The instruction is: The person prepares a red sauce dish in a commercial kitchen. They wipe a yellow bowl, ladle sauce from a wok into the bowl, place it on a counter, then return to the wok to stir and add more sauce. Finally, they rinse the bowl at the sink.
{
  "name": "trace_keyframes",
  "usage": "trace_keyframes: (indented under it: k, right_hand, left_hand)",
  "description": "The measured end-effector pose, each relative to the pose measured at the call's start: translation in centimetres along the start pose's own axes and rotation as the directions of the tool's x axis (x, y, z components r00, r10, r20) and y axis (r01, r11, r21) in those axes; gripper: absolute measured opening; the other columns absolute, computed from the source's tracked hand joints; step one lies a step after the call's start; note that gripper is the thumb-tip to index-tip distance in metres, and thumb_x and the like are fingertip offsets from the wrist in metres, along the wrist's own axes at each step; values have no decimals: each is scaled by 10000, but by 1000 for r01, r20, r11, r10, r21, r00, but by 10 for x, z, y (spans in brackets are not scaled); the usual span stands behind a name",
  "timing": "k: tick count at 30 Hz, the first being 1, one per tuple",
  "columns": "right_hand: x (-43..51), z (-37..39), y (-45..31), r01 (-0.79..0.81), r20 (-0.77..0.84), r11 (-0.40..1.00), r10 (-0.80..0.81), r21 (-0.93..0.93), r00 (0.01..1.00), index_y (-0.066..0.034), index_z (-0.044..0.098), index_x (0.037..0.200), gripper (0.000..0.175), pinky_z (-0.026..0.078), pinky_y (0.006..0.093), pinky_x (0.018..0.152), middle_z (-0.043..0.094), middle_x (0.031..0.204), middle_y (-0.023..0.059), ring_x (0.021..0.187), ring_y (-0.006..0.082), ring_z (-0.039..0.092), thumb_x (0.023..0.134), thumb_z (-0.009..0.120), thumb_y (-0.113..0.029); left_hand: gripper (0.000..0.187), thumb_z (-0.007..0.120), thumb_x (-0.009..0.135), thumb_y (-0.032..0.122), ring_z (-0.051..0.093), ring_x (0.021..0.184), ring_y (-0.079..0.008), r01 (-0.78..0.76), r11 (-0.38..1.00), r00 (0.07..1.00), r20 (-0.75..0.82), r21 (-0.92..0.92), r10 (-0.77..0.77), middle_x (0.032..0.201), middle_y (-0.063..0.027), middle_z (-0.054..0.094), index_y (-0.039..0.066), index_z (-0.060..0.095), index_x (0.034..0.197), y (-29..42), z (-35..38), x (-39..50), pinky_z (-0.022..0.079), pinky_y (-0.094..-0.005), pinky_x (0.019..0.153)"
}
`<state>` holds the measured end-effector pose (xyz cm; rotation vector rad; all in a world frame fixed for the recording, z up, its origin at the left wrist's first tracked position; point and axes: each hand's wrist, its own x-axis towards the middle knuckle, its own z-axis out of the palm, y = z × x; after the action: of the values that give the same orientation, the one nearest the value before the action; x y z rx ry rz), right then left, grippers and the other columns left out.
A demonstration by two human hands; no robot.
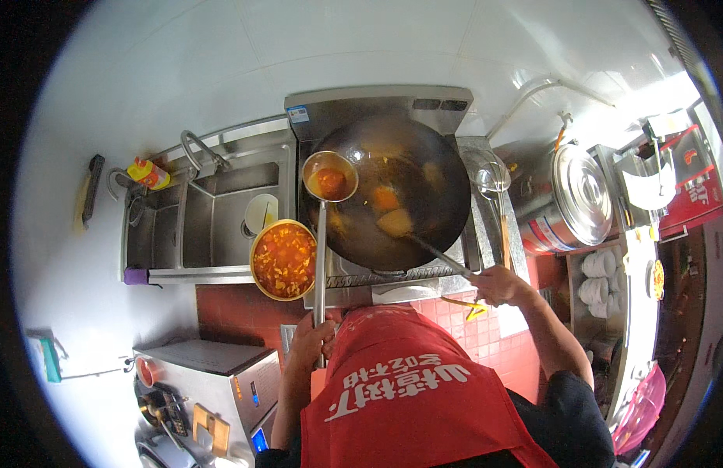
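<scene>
My left hand [312,334] grips the long metal handle of a ladle [331,169]. Its bowl hangs over the left rim of a large dark wok [420,169] and holds some red-orange food. In my right hand [501,286] is the handle of a wok spatula [396,223], whose blade rests low inside the wok. A small orange-red portion of food [384,199] lies by the blade, with brownish liquid around it. A round container [284,260] full of red soup with yellow bits stands left of the wok, close to the ladle's handle.
A steel double sink [221,205] with a faucet [203,149] adjoins the stove on the left, a white bowl [261,213] inside it. To the right are a wire strainer [490,175] and a lidded metal pot [580,193]. Stacked white bowls [598,281] fill a shelf.
</scene>
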<state>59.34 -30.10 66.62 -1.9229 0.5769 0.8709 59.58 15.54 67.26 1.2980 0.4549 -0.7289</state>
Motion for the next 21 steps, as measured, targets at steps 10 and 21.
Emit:
trace_keyframes:
  k: [10,21]
  right_hand:
    - [85,108,-51,92,6,830,-114,550,993,-46,551,767,402,396,319,399,548,623,59,448,155,495,1013,557,-364]
    - [152,103,-49,334,-212,811,-262,480,942,-64,556,855,251,390,307,396,515,633,20,441,125,466,1009,568,-260]
  left_hand:
    - [240,626,933,128,453,456,-99,2,998,999,-47,-59,-4,656,-13,479,13,505,1106,-3,8,-14,392,-262,404]
    - [169,621,930,129,455,476,-98,-6,999,1000,-26,-49,5,673,-3,486,24,525,1020,-6,26,-7,392,-265,409]
